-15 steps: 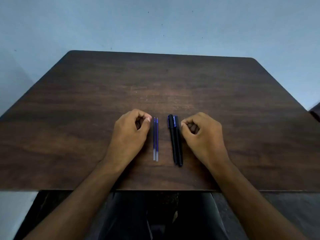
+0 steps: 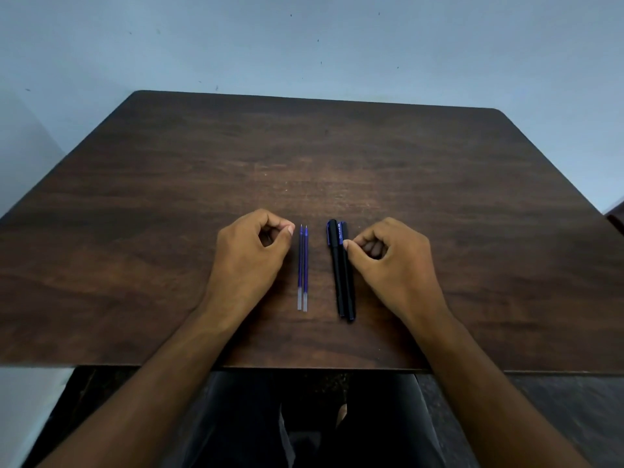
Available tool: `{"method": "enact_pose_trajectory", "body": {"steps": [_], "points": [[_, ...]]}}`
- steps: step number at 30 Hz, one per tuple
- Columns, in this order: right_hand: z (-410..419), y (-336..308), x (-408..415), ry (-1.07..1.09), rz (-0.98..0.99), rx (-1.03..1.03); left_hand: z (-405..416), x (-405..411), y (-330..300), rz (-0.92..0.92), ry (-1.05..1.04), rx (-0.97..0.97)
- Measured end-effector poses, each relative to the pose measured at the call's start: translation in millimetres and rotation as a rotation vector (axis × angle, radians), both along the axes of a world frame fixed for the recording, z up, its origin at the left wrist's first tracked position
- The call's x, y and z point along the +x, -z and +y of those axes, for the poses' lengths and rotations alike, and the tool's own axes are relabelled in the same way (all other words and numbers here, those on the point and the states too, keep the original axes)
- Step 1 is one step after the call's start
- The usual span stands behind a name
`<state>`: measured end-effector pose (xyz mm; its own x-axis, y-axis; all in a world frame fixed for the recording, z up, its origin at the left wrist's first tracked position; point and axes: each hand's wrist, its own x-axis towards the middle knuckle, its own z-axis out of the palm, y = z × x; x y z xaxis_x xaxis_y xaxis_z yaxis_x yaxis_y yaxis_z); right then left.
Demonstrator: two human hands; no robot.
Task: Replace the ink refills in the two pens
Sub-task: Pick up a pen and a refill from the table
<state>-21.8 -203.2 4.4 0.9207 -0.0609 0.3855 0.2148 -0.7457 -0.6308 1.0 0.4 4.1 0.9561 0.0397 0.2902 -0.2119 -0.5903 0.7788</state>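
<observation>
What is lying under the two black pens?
Only the dark wooden table shows under the two black pens, which lie side by side, caps on. The right hand touches them at the right; whatever is inside them is hidden.

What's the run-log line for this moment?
pens: capped, side by side | refills: loose on table | left hand: curled, empty | right hand: touching pens

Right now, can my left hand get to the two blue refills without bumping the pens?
Probably yes. The left hand rests just left of the refills with only bare table between them. The pens lie on the refills' far side, by the right hand.
</observation>
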Motion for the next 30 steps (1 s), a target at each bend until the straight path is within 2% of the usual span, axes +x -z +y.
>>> {"method": "enact_pose_trajectory", "body": {"steps": [22, 30], "points": [[4, -2, 1, 0.006, 0.079, -0.119, -3, -3, -6, 0.009, -0.020, -0.034], [11, -22, 10, 0.008, 0.330, -0.158, -3, -2, -5, -0.007, -0.013, -0.043]]}}
